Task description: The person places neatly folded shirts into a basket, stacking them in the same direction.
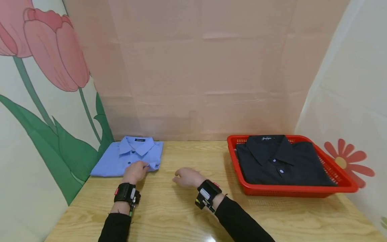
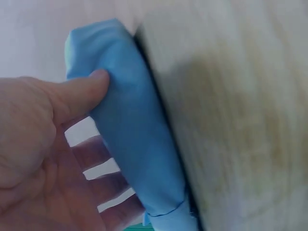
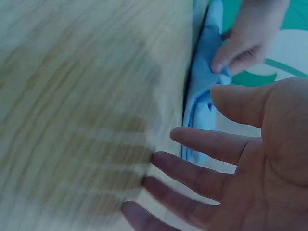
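Note:
A folded light blue collared shirt (image 1: 112,163) lies on the table at the left. At its front edge, my left hand (image 1: 135,173) pinches the fabric; in the left wrist view the thumb lies on the folded edge of the shirt (image 2: 132,115), with the fingers partly hidden behind it. Lower down in the middle, my right hand (image 1: 188,177) hovers close over the table, apart from the shirt. Its fingers are spread and relaxed in the right wrist view, and nothing is in the hand (image 3: 240,154).
On the right stands a red plastic basket (image 1: 290,190) holding a folded black collared shirt (image 1: 263,171). The wooden table (image 1: 163,208) meets a plain pinkish backdrop (image 1: 193,84) behind, with flower-printed sheets at both sides.

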`<state>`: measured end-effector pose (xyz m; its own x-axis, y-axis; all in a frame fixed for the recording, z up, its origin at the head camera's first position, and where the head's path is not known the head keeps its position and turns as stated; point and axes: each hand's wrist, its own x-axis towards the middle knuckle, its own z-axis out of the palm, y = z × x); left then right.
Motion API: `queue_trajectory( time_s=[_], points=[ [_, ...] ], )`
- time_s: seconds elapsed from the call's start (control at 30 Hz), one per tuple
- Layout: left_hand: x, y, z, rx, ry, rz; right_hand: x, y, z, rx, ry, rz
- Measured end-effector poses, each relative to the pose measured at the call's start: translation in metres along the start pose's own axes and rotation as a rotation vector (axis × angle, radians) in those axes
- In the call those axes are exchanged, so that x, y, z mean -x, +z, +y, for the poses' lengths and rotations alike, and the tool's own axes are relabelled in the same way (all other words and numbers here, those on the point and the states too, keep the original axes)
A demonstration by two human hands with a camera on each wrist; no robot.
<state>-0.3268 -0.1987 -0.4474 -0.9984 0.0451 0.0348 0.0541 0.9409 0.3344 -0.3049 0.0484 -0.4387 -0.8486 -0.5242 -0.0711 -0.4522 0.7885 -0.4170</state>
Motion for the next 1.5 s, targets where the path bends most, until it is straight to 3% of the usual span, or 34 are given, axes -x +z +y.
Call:
queue_trajectory(
  time_s=[0.13, 0.23, 0.3, 0.37, 0.43, 0.53, 0.63, 0.83, 1.0, 1.17, 1.3, 1.5],
  points=[
    [0.003, -0.005, 0.003, 0.027, 0.057, -0.020, -0.009, 0.003, -0.002, 0.019, -0.029, -0.004],
    [0.005, -0.014, 0.002, 0.071, 0.141, -0.061, -0.015, 0.006, -0.002, 0.024, -0.031, 0.006],
    [0.006, -0.022, -0.004, 0.107, 0.193, -0.074, -0.019, 0.009, -0.002, 0.036, -0.038, 0.009],
    [0.006, -0.028, -0.013, 0.114, 0.192, -0.050, -0.023, 0.012, -0.004, 0.066, -0.049, 0.008],
    [0.008, -0.034, -0.025, 0.094, 0.125, 0.005, -0.026, 0.014, -0.007, 0.065, -0.054, -0.003],
    [0.013, -0.041, -0.044, 0.068, -0.044, 0.057, -0.030, 0.017, -0.013, 0.026, -0.051, -0.024],
    [0.018, -0.045, -0.061, 0.090, -0.168, 0.026, -0.032, 0.019, -0.017, -0.022, -0.037, -0.039],
    [0.028, -0.047, -0.092, 0.169, -0.276, -0.055, -0.040, 0.023, -0.022, -0.069, -0.058, -0.049],
    [0.035, -0.048, -0.105, 0.196, -0.330, -0.097, -0.041, 0.024, -0.030, -0.059, -0.056, -0.069],
    [0.038, -0.050, -0.108, 0.196, -0.372, -0.062, -0.044, 0.025, -0.034, -0.085, -0.035, -0.045],
    [0.039, -0.053, -0.107, 0.216, -0.412, -0.036, -0.047, 0.027, -0.033, -0.200, -0.021, 0.019],
    [0.042, -0.055, -0.109, 0.202, -0.360, -0.024, -0.051, 0.030, -0.027, -0.388, 0.027, 0.189]
  ],
)
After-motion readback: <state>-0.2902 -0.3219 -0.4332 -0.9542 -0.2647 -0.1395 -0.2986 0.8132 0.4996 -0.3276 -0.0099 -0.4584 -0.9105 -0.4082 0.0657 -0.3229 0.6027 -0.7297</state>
